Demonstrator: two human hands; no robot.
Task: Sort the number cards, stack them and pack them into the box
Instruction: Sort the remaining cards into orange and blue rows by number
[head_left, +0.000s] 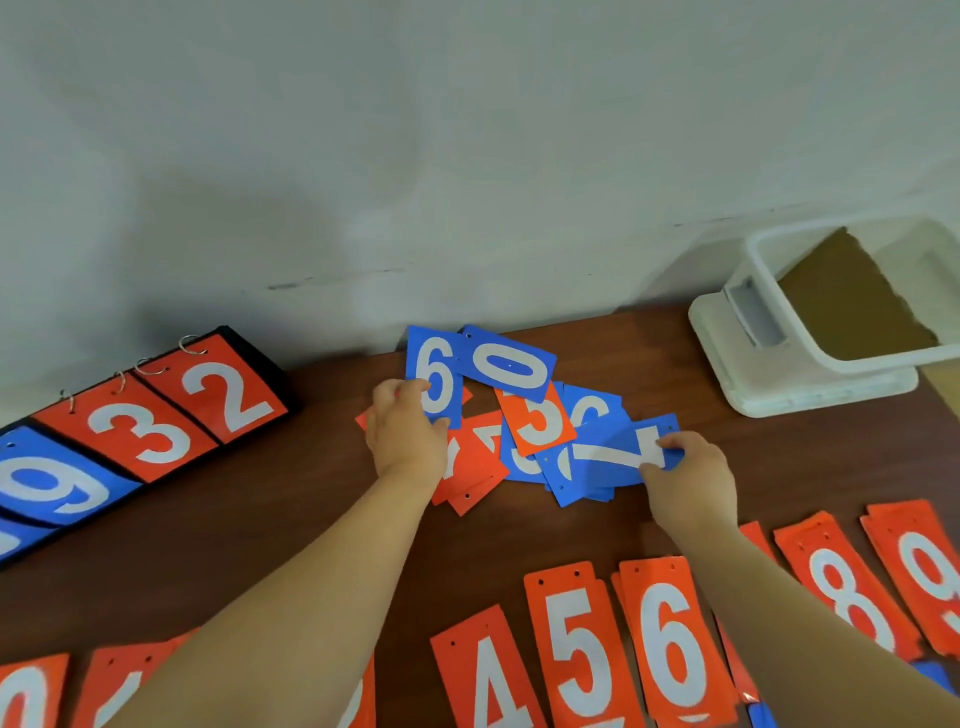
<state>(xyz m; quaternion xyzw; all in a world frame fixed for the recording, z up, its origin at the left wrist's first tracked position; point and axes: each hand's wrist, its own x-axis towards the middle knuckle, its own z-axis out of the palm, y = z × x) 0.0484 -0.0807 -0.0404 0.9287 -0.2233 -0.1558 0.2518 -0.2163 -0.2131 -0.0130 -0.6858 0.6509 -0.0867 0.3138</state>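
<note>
Cardboard sheet (852, 301) leans tilted inside the white box (756, 312).

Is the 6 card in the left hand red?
No, the 6 card that the left hand holds is blue, while the right hand pinches a blue 7 card.

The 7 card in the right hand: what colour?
The 7 card is blue with a white numeral; head view.
</note>
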